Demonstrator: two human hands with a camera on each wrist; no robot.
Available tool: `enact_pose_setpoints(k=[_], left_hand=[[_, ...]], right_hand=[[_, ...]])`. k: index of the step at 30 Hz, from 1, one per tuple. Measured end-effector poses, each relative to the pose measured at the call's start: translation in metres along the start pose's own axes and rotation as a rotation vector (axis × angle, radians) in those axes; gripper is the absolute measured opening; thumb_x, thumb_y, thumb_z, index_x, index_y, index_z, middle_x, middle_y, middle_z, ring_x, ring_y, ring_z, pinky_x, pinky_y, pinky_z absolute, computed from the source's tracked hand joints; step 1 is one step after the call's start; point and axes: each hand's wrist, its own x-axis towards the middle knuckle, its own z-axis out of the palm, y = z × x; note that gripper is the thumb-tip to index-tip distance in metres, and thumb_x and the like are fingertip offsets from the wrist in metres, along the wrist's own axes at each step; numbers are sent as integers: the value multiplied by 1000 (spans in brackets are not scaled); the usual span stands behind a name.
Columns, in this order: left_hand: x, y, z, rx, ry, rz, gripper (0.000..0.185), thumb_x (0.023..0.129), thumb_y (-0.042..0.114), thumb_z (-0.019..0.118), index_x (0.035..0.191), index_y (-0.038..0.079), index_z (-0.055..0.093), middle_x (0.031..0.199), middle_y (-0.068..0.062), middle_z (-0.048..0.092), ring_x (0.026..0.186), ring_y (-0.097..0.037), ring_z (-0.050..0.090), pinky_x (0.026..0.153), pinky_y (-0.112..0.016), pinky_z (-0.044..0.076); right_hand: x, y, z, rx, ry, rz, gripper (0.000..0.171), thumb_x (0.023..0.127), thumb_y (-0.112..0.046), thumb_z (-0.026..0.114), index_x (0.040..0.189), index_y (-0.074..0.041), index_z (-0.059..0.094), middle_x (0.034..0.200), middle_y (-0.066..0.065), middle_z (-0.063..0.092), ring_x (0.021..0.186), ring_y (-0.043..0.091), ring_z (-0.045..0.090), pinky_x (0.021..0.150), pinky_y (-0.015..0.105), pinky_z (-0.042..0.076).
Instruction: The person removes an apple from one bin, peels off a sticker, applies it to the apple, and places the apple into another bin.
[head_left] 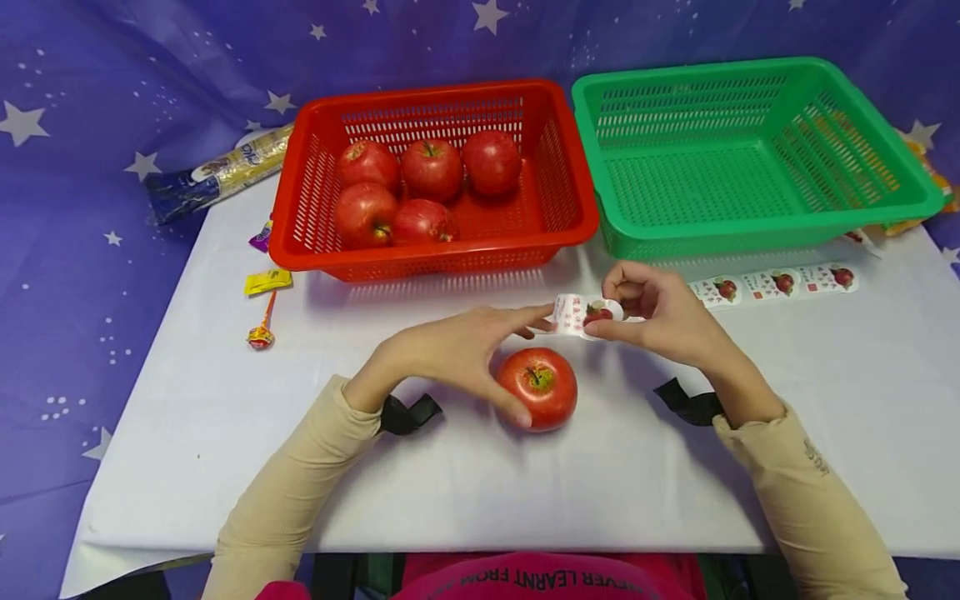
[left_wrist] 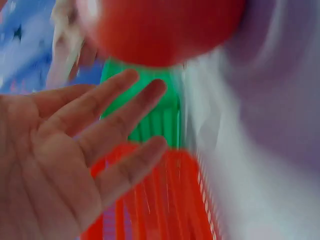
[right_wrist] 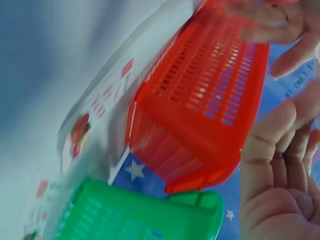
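A red apple [head_left: 549,396] sits on the white table with its stem end up. My left hand [head_left: 465,346] spreads around its left side, thumb overlapping the apple's front edge and fingers reaching past its far side. In the left wrist view those fingers [left_wrist: 120,117] are straight and apart, with the apple [left_wrist: 165,30] just above them. My right hand [head_left: 660,317] pinches a white strip of apple stickers [head_left: 572,315] between thumb and curled fingers. The strip's near end reaches my left fingertips, and its rest runs right along the table, partly hidden behind my right hand.
A red basket [head_left: 450,260] behind my hands holds several apples. Beside it stands a green basket [head_left: 697,179]. At the left lie a lollipop [head_left: 261,335], a yellow packet [head_left: 267,282] and a long blue-and-gold package [head_left: 225,171]. Black straps [head_left: 411,414] hang at both wrists.
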Motion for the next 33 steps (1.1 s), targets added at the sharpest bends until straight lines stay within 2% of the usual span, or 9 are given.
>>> enact_pose_setpoints(k=[2, 3, 7, 11, 14, 18, 24, 28, 33], left_hand=[[-1, 4, 6, 49, -35, 11, 105, 67, 47, 85, 149, 11, 31, 142, -2, 50, 127, -17, 50, 109, -32, 38], [1, 4, 8, 63, -27, 24, 103, 66, 46, 85, 147, 11, 32, 140, -2, 51, 125, -16, 52, 107, -31, 40], [7, -4, 7, 30, 34, 0, 86, 78, 42, 77, 147, 15, 33, 140, -1, 49, 127, -15, 48, 108, -31, 38], [8, -15, 1, -26, 33, -81, 67, 94, 44, 56, 152, 24, 29, 157, -5, 27, 145, -19, 27, 117, -39, 26], [8, -21, 1, -62, 31, -115, 59, 98, 44, 49, 152, 30, 28, 160, -7, 19, 147, -21, 21, 118, -42, 24], [11, -25, 4, -57, 42, -63, 70, 91, 44, 61, 151, 33, 27, 159, -9, 20, 144, -24, 26, 114, -44, 30], [15, -32, 8, -119, 43, 34, 79, 84, 31, 74, 150, 22, 31, 158, -11, 21, 145, -24, 23, 115, -46, 29], [16, -40, 9, -176, 72, 101, 85, 79, 27, 79, 149, 18, 32, 153, -5, 31, 140, -17, 31, 114, -39, 31], [19, -43, 10, -188, 102, 149, 88, 73, 36, 83, 147, 19, 37, 147, 2, 40, 136, -11, 36, 114, -34, 30]], right_hand=[[0, 1, 0, 111, -13, -25, 30, 73, 13, 73, 87, -1, 51, 69, -3, 57, 60, 9, 52, 53, 22, 41], [-1, 2, 0, 166, -22, -36, 29, 74, 16, 71, 88, -1, 52, 69, -2, 59, 60, 9, 52, 53, 22, 42], [-3, 2, 1, 307, -65, -55, 27, 80, 18, 62, 95, -4, 53, 75, -2, 64, 60, 10, 54, 53, 22, 45], [-4, 2, 3, 328, -88, -17, 29, 86, 13, 58, 107, -7, 56, 82, -2, 69, 65, 10, 57, 58, 23, 47], [-3, 3, 5, 300, -110, 30, 28, 89, 8, 59, 112, -9, 57, 86, -3, 70, 70, 11, 59, 61, 24, 49], [-1, 5, 8, 272, -168, 51, 25, 91, 3, 58, 113, -9, 58, 90, -2, 70, 75, 11, 61, 66, 24, 52], [1, 11, 12, 244, -265, -50, 25, 92, 6, 54, 113, -6, 60, 98, -1, 66, 84, 10, 61, 74, 23, 52], [2, 14, 13, 229, -270, -113, 26, 91, 9, 53, 112, -3, 61, 102, -2, 65, 85, 10, 60, 75, 21, 50], [2, 16, 15, 203, -241, -148, 24, 90, 10, 55, 112, 2, 60, 104, -4, 65, 89, 10, 62, 78, 20, 50]])
